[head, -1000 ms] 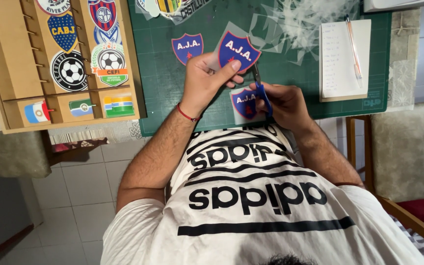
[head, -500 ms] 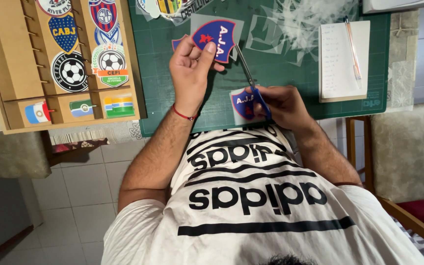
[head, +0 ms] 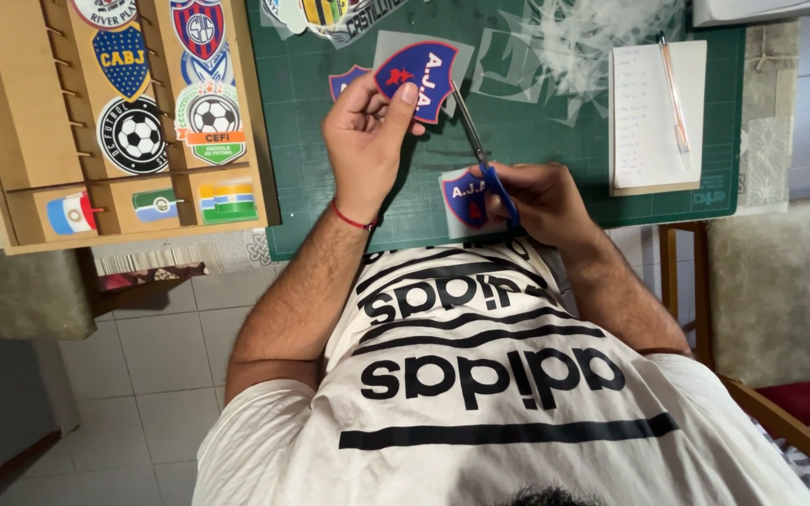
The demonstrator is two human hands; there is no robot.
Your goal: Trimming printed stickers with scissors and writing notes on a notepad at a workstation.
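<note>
Warm, fairly even indoor light falls from above onto the dark green cutting mat (head: 536, 187) on the counter, bright enough to show its grid lines. The clear plastic offcuts (head: 583, 42) near the top edge catch pale glare. Soft, short shadows sit under the hands. The grey tiled floor (head: 133, 375) at lower left is dimmer. The centre is sharp; the wide lens bends the light wooden display board (head: 11, 122) towards the edge.

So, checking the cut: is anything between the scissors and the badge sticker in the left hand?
Nothing visible. The scissors in the right hand point straight at the edge of the badge sticker that the left hand holds above the green mat.
</note>
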